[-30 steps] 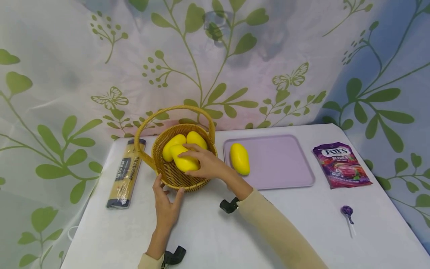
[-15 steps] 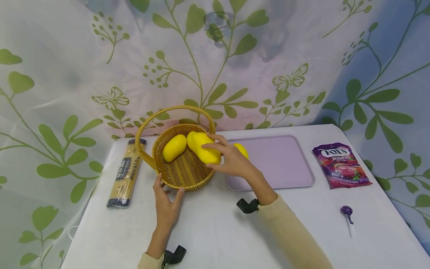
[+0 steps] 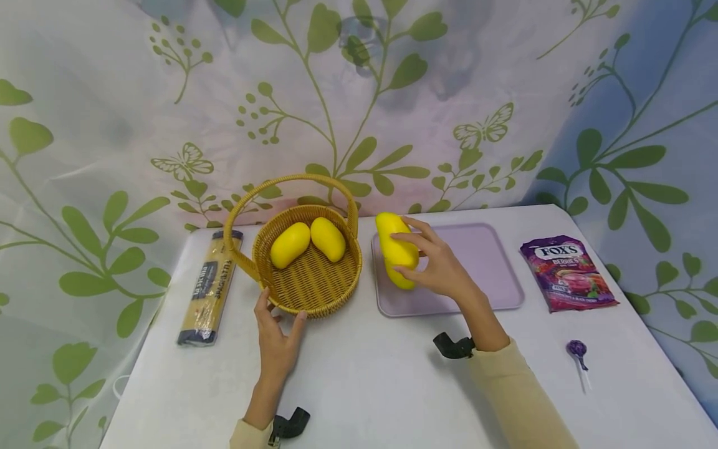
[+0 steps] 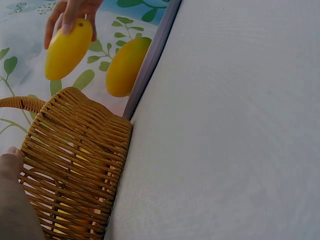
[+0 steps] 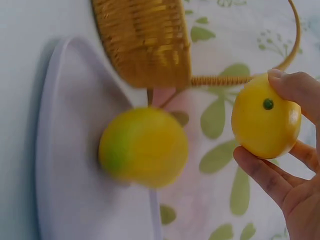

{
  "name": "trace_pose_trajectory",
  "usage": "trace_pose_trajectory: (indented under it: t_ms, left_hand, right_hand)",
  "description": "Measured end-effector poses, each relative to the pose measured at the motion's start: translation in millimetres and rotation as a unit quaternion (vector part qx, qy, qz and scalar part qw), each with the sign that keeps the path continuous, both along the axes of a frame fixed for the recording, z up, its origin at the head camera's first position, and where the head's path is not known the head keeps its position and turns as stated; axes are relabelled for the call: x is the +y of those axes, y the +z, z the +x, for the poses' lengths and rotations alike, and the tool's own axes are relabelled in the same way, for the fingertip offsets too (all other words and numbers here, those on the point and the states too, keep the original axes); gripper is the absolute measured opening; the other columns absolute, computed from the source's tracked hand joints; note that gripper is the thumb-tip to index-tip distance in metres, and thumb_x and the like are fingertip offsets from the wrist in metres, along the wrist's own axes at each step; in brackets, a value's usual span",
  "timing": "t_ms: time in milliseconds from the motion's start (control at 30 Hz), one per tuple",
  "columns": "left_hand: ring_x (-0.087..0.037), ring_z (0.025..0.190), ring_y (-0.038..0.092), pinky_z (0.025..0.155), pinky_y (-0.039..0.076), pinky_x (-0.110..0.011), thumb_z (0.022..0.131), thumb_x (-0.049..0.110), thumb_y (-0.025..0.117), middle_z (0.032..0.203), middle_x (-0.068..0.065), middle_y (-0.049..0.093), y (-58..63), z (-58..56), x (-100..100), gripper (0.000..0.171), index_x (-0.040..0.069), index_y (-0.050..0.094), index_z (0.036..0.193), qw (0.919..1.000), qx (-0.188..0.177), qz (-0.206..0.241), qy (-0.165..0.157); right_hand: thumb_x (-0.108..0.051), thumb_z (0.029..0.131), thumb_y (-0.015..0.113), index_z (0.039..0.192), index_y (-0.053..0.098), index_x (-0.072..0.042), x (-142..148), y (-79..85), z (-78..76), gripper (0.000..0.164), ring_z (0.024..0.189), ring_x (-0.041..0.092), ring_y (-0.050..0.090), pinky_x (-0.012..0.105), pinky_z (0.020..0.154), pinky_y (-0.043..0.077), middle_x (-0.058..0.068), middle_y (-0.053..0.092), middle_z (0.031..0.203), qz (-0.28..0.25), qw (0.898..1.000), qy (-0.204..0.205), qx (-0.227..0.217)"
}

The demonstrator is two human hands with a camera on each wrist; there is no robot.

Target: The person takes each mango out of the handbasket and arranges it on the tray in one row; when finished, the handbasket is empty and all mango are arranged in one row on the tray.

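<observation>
My right hand [image 3: 445, 268] holds a yellow mango [image 3: 396, 243] between thumb and fingers, raised over the left part of a lilac tray [image 3: 477, 262]. Below it on that tray lies another mango [image 3: 401, 282], partly covered in the head view; the right wrist view shows a gap between the held mango [image 5: 265, 120] and the tray's mango [image 5: 145, 147]. Two more mangoes [image 3: 290, 246] rest inside the wicker basket [image 3: 308, 293]. My left hand [image 3: 279, 349] grips the basket's near left side, its thumb [image 4: 11, 162] at the rim.
Left of the basket lies a spaghetti pack [image 3: 210, 287]. A purple candy bag [image 3: 569, 273] and a wrapped lollipop [image 3: 578, 352] are at the right on the white table [image 3: 359, 386]. The basket's tall handle [image 3: 291, 179] arches up, and a leaf-printed curtain [image 3: 359, 93] stands behind.
My right hand has lifted a mango out of the basket and carried it rightward to over the tray. The left hand has stayed at the basket.
</observation>
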State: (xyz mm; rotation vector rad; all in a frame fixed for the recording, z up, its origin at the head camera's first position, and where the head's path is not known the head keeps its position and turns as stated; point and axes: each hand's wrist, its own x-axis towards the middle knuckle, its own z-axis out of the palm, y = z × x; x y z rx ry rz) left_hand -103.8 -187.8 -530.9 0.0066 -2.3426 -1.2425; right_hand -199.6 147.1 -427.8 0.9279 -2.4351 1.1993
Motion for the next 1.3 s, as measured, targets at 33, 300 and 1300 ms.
trace_pose_trajectory:
  t_ms: [33,300,1300]
  left_hand:
    - [-0.024,0.118,0.042,0.084,0.041,-0.036,0.083,0.027,0.068,0.144,-0.012,0.03,0.0,0.1,0,0.084,0.011,0.017,0.147,1.0,-0.002,0.0,0.001]
    - [-0.025,0.12,0.041,0.085,0.04,-0.037,0.083,0.028,0.068,0.144,-0.011,0.029,-0.7,-0.3,-1,0.084,0.013,0.016,0.147,1.0,-0.006,0.003,0.003]
    - [-0.016,0.115,0.041,0.083,0.041,-0.036,0.083,0.031,0.069,0.143,-0.01,0.031,-0.5,1.4,0,0.085,0.015,0.016,0.147,0.9998,-0.018,-0.004,0.012]
  right_hand:
    - [-0.017,0.073,0.079,0.127,0.055,-0.019,5,-1.7,0.1,0.059,0.11,0.02,0.051,0.032,0.072,0.053,0.006,0.032,0.147,0.0,1.0,-0.006,0.0]
    - [-0.018,0.072,0.08,0.126,0.057,-0.019,35,-20.5,-0.2,0.059,0.11,0.022,0.052,0.035,0.07,0.052,0.006,0.033,0.147,0.016,0.998,-0.067,-0.008]
    - [-0.024,0.073,0.079,0.131,0.051,-0.013,58,-69.2,1.6,0.066,0.123,0.035,0.044,0.047,0.088,0.045,0.013,0.034,0.146,0.091,0.988,-0.099,-0.077]
